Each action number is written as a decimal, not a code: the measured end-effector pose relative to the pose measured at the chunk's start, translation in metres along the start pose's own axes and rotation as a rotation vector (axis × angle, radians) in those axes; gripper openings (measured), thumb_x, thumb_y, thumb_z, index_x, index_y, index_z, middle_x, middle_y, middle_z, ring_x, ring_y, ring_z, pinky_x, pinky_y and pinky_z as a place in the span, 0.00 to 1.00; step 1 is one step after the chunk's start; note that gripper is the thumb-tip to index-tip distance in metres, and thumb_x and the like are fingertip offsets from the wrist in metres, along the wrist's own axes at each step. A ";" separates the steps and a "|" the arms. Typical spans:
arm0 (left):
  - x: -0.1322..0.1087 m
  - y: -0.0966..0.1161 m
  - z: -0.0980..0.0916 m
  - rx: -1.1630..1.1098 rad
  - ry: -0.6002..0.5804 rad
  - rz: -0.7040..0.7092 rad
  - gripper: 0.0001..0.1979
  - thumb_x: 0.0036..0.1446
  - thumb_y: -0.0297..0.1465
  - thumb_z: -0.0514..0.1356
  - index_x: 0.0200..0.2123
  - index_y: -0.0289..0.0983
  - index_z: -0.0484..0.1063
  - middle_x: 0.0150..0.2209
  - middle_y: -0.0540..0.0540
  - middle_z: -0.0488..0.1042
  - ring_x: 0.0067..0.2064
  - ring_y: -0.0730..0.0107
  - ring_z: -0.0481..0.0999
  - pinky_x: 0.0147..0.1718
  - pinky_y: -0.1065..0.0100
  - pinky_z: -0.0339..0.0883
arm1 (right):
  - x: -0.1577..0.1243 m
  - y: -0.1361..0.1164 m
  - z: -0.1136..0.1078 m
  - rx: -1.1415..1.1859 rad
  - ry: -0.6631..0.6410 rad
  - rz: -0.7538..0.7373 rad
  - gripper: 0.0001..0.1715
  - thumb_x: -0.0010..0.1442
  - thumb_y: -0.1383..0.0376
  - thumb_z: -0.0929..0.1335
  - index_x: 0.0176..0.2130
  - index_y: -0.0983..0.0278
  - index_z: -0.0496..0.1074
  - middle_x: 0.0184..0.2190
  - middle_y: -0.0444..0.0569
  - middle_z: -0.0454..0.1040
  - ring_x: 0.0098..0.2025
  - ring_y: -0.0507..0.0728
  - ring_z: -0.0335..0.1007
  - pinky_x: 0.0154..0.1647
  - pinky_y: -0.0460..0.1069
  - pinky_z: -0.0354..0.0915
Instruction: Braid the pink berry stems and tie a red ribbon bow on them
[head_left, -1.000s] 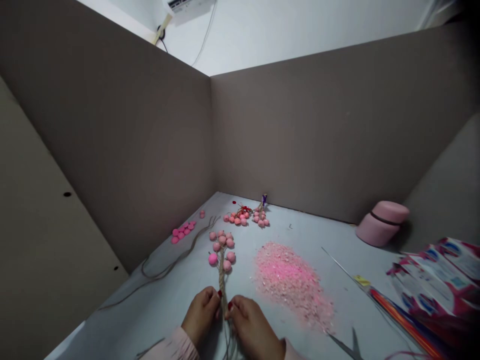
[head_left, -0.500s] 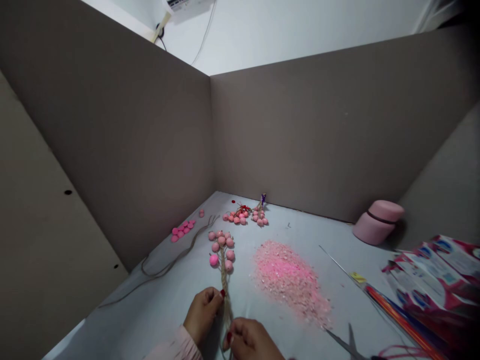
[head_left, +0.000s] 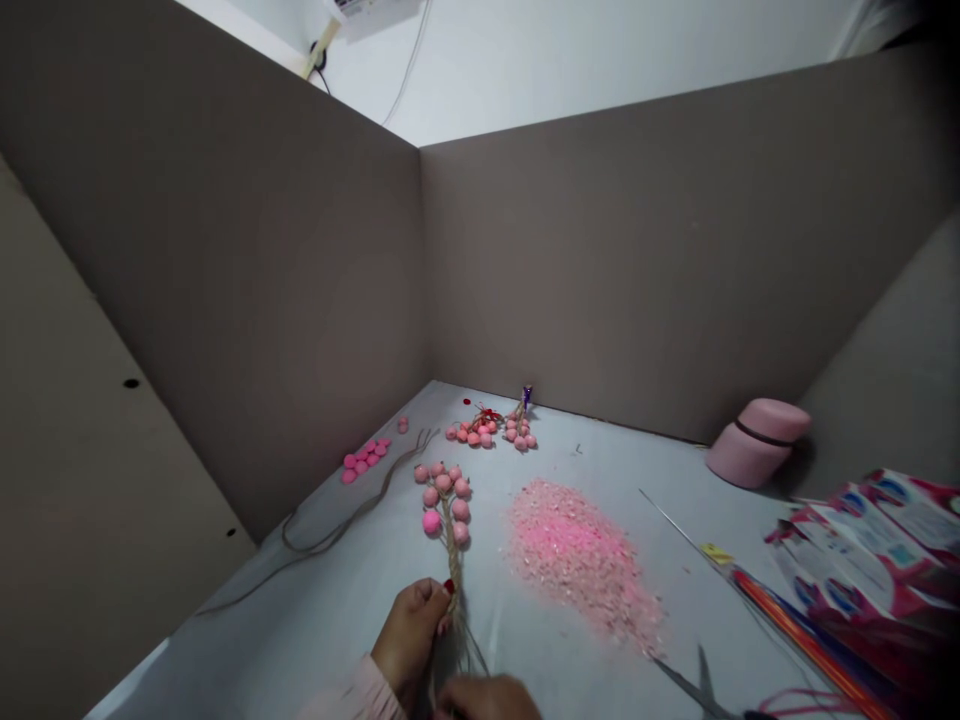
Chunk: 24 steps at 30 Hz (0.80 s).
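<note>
My left hand (head_left: 411, 632) pinches the jute stem of a twine sprig (head_left: 451, 545) that lies on the table, its top set with several pink balls (head_left: 442, 495). Loose twine strands fan out below the pinch toward my right hand (head_left: 486, 698). Only the top of the right hand shows at the bottom edge, fingers curled around those strands, though the grip itself is cut off by the frame.
A heap of pink flakes (head_left: 581, 560) lies right of the sprig. Two finished ball sprigs (head_left: 491, 430) rest by the back wall, pink discs (head_left: 366, 460) and loose cord (head_left: 337, 530) at left. Scissors (head_left: 694, 685), a pink container (head_left: 757, 443), wire and printed packaging (head_left: 870, 560) lie at right.
My right hand has slid down the twine toward me and mostly left the frame. The left hand stays pinched on the stem.
</note>
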<state>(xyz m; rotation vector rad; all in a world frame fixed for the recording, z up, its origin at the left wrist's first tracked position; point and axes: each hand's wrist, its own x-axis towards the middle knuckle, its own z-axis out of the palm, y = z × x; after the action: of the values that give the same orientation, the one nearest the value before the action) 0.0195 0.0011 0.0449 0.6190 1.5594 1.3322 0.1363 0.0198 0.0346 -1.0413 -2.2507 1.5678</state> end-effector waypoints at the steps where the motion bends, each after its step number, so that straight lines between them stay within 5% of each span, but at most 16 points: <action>1: 0.000 -0.001 0.000 -0.004 -0.003 0.005 0.21 0.37 0.48 0.59 0.13 0.40 0.54 0.11 0.59 0.54 0.15 0.81 0.49 0.17 0.74 0.44 | -0.002 -0.006 -0.009 0.013 0.060 -0.048 0.03 0.47 0.67 0.66 0.24 0.59 0.70 0.24 0.45 0.70 0.29 0.56 0.65 0.32 0.48 0.57; 3: 0.001 -0.003 0.000 -0.001 -0.011 0.021 0.22 0.36 0.50 0.59 0.14 0.39 0.55 0.12 0.58 0.54 0.16 0.80 0.50 0.17 0.74 0.45 | -0.002 -0.018 -0.023 0.128 0.271 -0.165 0.07 0.53 0.64 0.62 0.32 0.60 0.69 0.30 0.48 0.72 0.37 0.57 0.66 0.43 0.49 0.57; 5: 0.003 -0.003 0.000 0.024 -0.012 0.044 0.22 0.37 0.51 0.58 0.14 0.39 0.56 0.13 0.57 0.55 0.16 0.79 0.52 0.17 0.73 0.47 | 0.004 -0.026 -0.027 0.361 0.284 -0.138 0.09 0.53 0.62 0.63 0.35 0.62 0.67 0.30 0.48 0.71 0.39 0.56 0.66 0.44 0.49 0.58; 7: 0.005 -0.004 -0.002 0.075 -0.002 0.076 0.21 0.39 0.50 0.56 0.15 0.39 0.56 0.13 0.56 0.57 0.16 0.77 0.55 0.17 0.73 0.49 | 0.014 -0.026 -0.023 0.606 0.140 0.020 0.12 0.49 0.59 0.66 0.33 0.63 0.64 0.23 0.43 0.68 0.28 0.53 0.66 0.32 0.47 0.62; 9: 0.006 -0.005 -0.004 0.153 0.014 0.113 0.18 0.43 0.47 0.54 0.16 0.39 0.58 0.14 0.55 0.59 0.18 0.75 0.58 0.19 0.72 0.51 | 0.024 -0.021 -0.015 0.733 0.027 0.184 0.13 0.48 0.57 0.67 0.28 0.62 0.61 0.15 0.36 0.61 0.14 0.47 0.54 0.16 0.43 0.54; 13: 0.007 -0.005 -0.010 0.359 0.026 0.166 0.12 0.46 0.38 0.52 0.17 0.38 0.60 0.16 0.53 0.63 0.20 0.73 0.62 0.22 0.71 0.54 | 0.034 -0.011 -0.007 0.779 0.003 0.322 0.12 0.47 0.61 0.66 0.21 0.63 0.58 0.08 0.32 0.51 0.10 0.43 0.37 0.12 0.42 0.33; 24: -0.034 0.029 -0.016 1.064 0.066 0.248 0.14 0.56 0.33 0.47 0.26 0.38 0.70 0.30 0.39 0.76 0.33 0.54 0.75 0.30 0.64 0.57 | 0.029 -0.013 0.001 0.852 0.191 0.297 0.11 0.41 0.63 0.69 0.17 0.66 0.64 0.08 0.34 0.51 0.13 0.44 0.38 0.16 0.44 0.34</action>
<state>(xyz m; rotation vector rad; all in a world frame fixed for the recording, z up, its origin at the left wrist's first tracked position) 0.0137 -0.0268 0.0828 1.4481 2.2602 0.5804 0.1091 0.0352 0.0392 -1.1873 -1.1116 2.1214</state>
